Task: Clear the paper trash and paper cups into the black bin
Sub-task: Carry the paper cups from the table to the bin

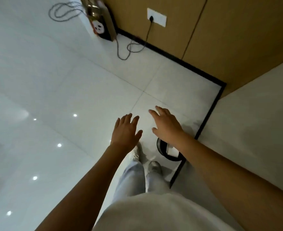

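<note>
I look down at a glossy white tiled floor. The black bin (162, 147) stands on the floor by the wall corner, mostly hidden under my right forearm, with a piece of white paper (172, 151) showing inside it. My left hand (126, 130) is stretched forward, palm down, fingers apart and empty. My right hand (166, 125) hovers just beyond the bin, also flat, spread and empty. No paper cups are in sight.
A white wall corner (254, 127) with black skirting (209, 114) juts in at the right. Brown panels with a wall socket (156, 17) and a trailing cable (130, 47) stand at the back, next to a gift bag with a panda print (100, 25). My legs and shoes (142, 157) are below.
</note>
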{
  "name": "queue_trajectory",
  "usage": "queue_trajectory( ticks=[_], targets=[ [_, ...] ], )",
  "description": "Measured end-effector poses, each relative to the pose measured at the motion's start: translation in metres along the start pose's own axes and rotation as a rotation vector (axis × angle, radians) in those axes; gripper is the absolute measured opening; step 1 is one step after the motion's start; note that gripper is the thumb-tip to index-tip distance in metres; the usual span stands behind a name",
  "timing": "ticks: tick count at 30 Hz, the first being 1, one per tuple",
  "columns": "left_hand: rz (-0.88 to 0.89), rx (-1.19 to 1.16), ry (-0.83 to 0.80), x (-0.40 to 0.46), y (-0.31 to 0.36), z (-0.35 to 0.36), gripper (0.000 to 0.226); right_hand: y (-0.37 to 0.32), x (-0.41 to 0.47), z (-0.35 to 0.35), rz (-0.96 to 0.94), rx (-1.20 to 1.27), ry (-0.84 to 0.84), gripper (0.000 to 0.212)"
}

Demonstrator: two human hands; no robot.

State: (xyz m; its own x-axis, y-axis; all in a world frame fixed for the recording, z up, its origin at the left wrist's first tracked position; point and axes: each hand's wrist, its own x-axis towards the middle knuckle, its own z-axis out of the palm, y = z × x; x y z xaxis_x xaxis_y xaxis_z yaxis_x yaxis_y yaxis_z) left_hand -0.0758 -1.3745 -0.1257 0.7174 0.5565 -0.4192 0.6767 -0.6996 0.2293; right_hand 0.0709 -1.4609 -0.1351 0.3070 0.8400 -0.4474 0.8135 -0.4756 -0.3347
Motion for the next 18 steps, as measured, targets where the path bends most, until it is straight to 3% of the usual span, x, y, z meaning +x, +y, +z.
queue_trajectory(
  ticks=[10, 18],
  targets=[
    [-0.617, -0.257, 0.265, -0.197, -0.167, -0.042, 0.059, -0.255, -0.001, 0.001, -0.496, -0.199, -0.134, 0.070],
    [-0.949, -0.363, 0.422, -0.370, -0.308, -0.027, 0.059, -0.502, -0.034, 0.083, -0.864, -0.317, -0.189, 0.073]
  ],
)
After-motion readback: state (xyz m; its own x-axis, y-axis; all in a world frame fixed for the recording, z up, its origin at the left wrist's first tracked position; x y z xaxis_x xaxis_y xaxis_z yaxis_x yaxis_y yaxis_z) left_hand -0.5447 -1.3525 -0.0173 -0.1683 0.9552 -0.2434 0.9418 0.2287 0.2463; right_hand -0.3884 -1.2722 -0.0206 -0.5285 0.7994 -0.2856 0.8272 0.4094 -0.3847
